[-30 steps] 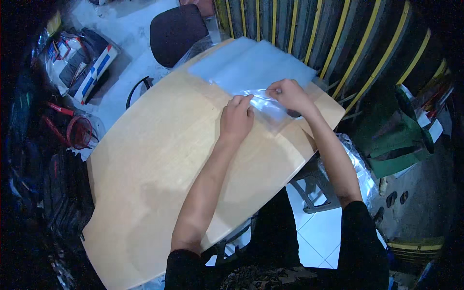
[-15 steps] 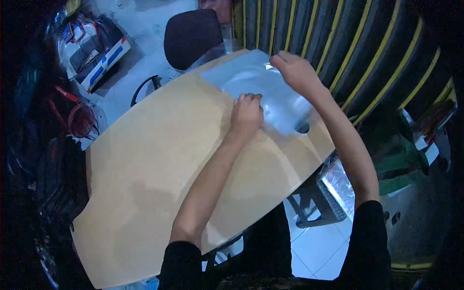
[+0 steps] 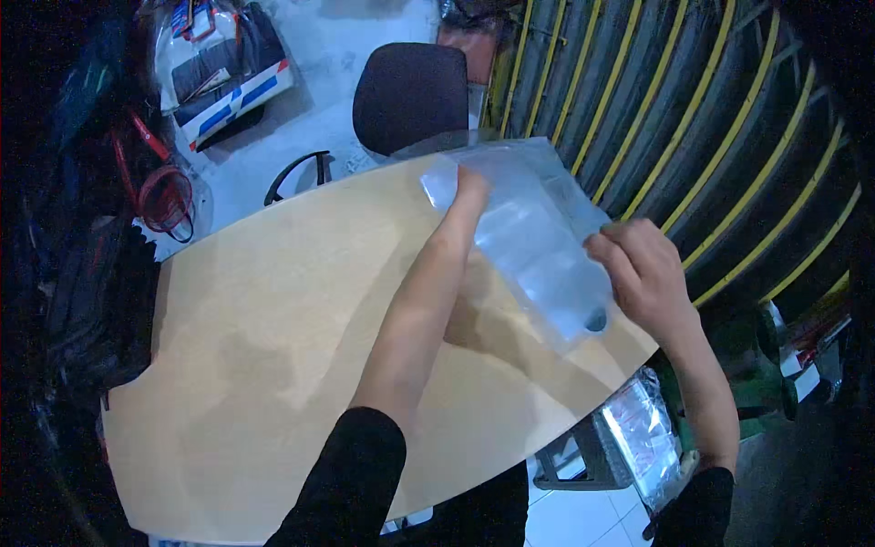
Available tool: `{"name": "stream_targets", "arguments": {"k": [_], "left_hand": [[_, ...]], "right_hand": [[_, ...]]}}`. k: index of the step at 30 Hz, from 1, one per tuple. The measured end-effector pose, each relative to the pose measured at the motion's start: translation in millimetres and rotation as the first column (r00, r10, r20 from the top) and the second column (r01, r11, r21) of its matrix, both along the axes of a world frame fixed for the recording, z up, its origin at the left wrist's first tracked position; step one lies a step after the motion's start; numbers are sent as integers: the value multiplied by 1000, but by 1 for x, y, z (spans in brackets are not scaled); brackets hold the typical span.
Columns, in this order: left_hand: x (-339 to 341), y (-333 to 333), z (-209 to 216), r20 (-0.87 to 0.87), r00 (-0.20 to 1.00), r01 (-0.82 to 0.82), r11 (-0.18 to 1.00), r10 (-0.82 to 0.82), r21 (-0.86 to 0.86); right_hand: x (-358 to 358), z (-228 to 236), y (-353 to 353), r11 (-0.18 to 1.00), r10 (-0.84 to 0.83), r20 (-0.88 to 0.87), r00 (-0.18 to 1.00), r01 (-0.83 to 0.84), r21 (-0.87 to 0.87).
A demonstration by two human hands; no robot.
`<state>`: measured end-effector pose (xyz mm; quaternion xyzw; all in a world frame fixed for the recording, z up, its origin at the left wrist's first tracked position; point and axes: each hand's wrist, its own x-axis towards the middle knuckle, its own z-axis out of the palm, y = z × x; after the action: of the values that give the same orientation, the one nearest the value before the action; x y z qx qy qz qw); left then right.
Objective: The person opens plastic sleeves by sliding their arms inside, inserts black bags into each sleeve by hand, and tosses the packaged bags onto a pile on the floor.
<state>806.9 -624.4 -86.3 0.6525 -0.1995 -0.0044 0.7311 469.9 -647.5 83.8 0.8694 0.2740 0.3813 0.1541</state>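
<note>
A clear, glossy plastic sheet (image 3: 538, 242) lies over the far right part of the pale wooden table; whether it is one layer or a bag, I cannot tell. My left hand (image 3: 471, 193) is at the sheet's far left part, where a corner lifts beside it; its fingers are mostly hidden and blurred. At the sheet's right edge, my right hand (image 3: 643, 269) is closed, with thumb and curled fingers pinching the plastic. A dark round hole (image 3: 595, 320) in the tabletop shows near the sheet's near corner.
The curved wooden table (image 3: 264, 319) fills the middle. Beyond it stands a dark chair (image 3: 410, 98). Ribbed dark panels with yellow strips (image 3: 629, 118) rise at the right. A stool (image 3: 583, 456) with a plastic-wrapped package (image 3: 643, 428) is below the table's right edge.
My right hand has come down and nearer along the sheet's right edge. My left hand has moved to the sheet's far left part. The sheet has shifted, and the whole view has tilted.
</note>
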Motion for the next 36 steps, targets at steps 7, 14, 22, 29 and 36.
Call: {"name": "stream_targets", "arguments": {"k": [7,14,22,29,36], "left_hand": [[-17,14,19,222,970,-178,914,101,364],[-21,65,40,223,971,-151,944,86,293],[5,297,35,-79,950,275,927,-304,-256],[-111,509,8,-523,842,-261,947,131,-185],[-235,541,22,325,843,-535,608,428,587]], "right_hand": [[-36,-18,13,995,87,-220,972,-76,60],[-45,-28,41,972,227,-289,930,-196,131],[-43,-57,158,844,533,-402,744,-501,192],[-50,-121,265,844,514,-636,576,-473,254],[-57,-146,308,836,525,-764,376,-396,380]]}}
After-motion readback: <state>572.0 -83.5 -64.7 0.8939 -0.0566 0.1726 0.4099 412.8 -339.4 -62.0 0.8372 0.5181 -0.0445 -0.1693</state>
